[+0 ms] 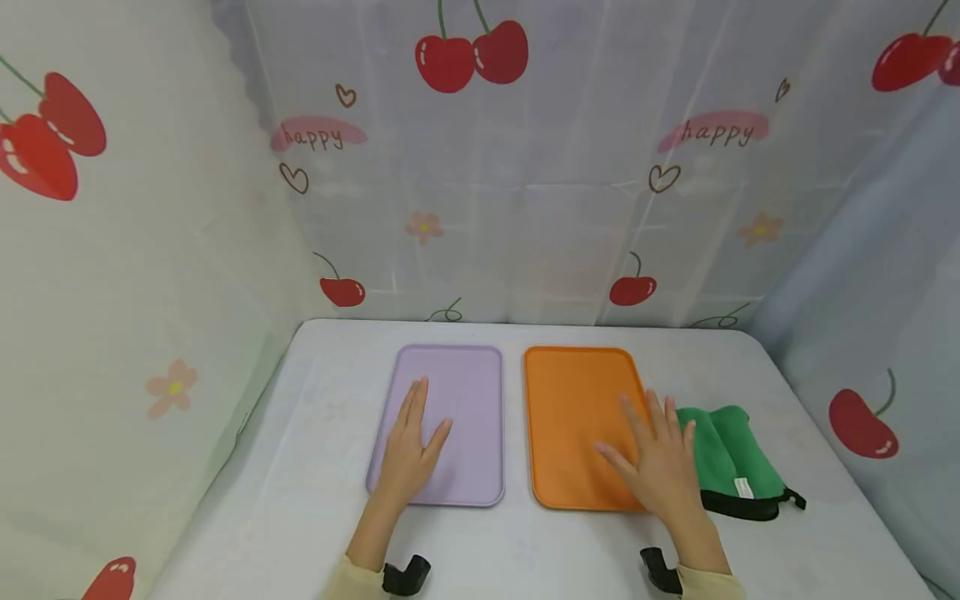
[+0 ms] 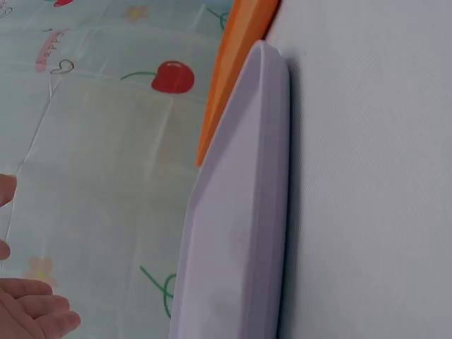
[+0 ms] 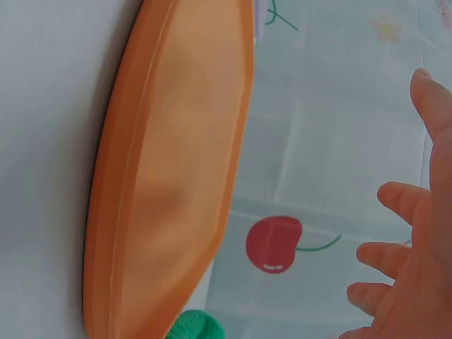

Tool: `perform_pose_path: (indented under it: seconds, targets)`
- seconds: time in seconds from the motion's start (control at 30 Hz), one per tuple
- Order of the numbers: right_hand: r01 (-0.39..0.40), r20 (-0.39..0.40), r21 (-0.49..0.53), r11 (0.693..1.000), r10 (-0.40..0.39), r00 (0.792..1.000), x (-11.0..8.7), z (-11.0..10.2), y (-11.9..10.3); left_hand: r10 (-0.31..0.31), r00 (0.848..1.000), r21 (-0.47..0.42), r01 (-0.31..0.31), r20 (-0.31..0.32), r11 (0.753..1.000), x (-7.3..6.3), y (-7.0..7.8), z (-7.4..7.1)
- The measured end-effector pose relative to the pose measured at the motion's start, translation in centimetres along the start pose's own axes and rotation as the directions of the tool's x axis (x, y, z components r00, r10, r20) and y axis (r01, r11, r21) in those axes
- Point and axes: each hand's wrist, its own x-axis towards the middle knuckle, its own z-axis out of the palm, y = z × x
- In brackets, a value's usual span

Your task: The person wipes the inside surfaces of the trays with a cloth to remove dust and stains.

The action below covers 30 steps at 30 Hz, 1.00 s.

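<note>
A: Your left hand [image 1: 411,458], what state?
B: Fingers straight and close together, thumb out to the side. I hold it above the lilac tray [image 1: 472,437], clear of its surface.
A: And your right hand [image 1: 663,467]?
B: Fingers straight, spread apart. It hovers over the right side of the orange tray [image 1: 566,450], fingertips near the green pouch [image 1: 738,450].
A: At your wrists?
B: A black strap part [image 1: 406,575] by the left, pale yellow sleeves [image 1: 352,582] below.
A: Lie of the trays?
B: Flat, side by side, narrow gap between; lilac left, orange right.
A: Pouch?
B: Just right of the orange tray, black edge and small white tag towards me. My hand hides whether they touch.
A: Farther out?
B: White table [image 1: 517,554] beneath everything; behind, a curtain [image 1: 517,208] with cherries, hearts, "happy".
</note>
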Motion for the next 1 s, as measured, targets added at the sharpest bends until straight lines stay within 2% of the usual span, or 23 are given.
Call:
perform_pose_path:
  seconds: [0.03, 0.07, 0.1, 0.2, 0.23, 0.3, 0.37, 0.5, 0.67, 0.8, 1.0]
  targets:
    - [-0.003, -0.010, 0.006, 1.000, 0.003, 1.000, 0.0, -0.1, 0.2, -0.017, 1.000, -0.095, 0.015, -0.018, 0.995, 0.3, 0.3, 0.3]
    - [-0.009, -0.017, 0.013, 1.000, 0.009, 1.000, 0.0, -0.2, 0.5, -0.047, 0.999, -0.194, 0.041, -0.028, 0.980, 0.5, 0.7, 0.6]
    - [-0.013, -0.025, 0.021, 1.000, 0.014, 1.000, 0.0, -0.4, 0.7, -0.089, 0.996, -0.291, 0.076, -0.030, 0.954, 0.7, 1.2, 0.9]
    - [-0.029, -0.051, 0.033, 0.999, 0.030, 0.998, 0.0, -0.8, 1.6, -0.219, 0.976, -0.517, 0.179, -0.018, 0.837, 1.4, 2.4, 2.3]
    - [-0.033, -0.060, 0.035, 0.999, 0.035, 0.998, 0.0, -1.0, 1.9, -0.256, 0.967, -0.562, 0.206, -0.010, 0.801, 1.6, 2.8, 2.8]
    - [-0.040, -0.077, 0.045, 0.998, 0.043, 0.996, 0.1, -1.2, 2.7, -0.304, 0.953, -0.621, 0.239, 0.000, 0.747, 1.9, 3.7, 3.9]
    - [-0.051, -0.088, 0.046, 0.998, 0.055, 0.995, 0.1, -1.4, 3.5, -0.318, 0.948, -0.654, 0.234, -0.011, 0.719, 2.2, 4.5, 5.0]
    - [-0.092, -0.103, 0.046, 0.995, 0.096, 0.990, 0.4, -1.8, 5.7, -0.329, 0.944, -0.688, 0.219, -0.031, 0.692, 2.2, 6.1, 7.0]
    - [-0.151, -0.089, 0.138, 0.979, 0.165, 0.982, 0.6, -2.0, 9.1, -0.366, 0.930, -0.697, 0.262, -0.001, 0.667, 1.8, 7.2, 9.6]
    - [-0.242, -0.017, 0.224, 0.944, 0.253, 0.967, 0.8, -1.7, 11.4, -0.386, 0.922, -0.697, 0.289, 0.018, 0.656, 1.5, 7.6, 11.3]
    - [-0.384, 0.131, 0.177, 0.906, 0.365, 0.922, 0.9, -0.8, 13.6, -0.401, 0.916, -0.685, 0.292, -0.001, 0.668, 1.2, 7.6, 13.8]
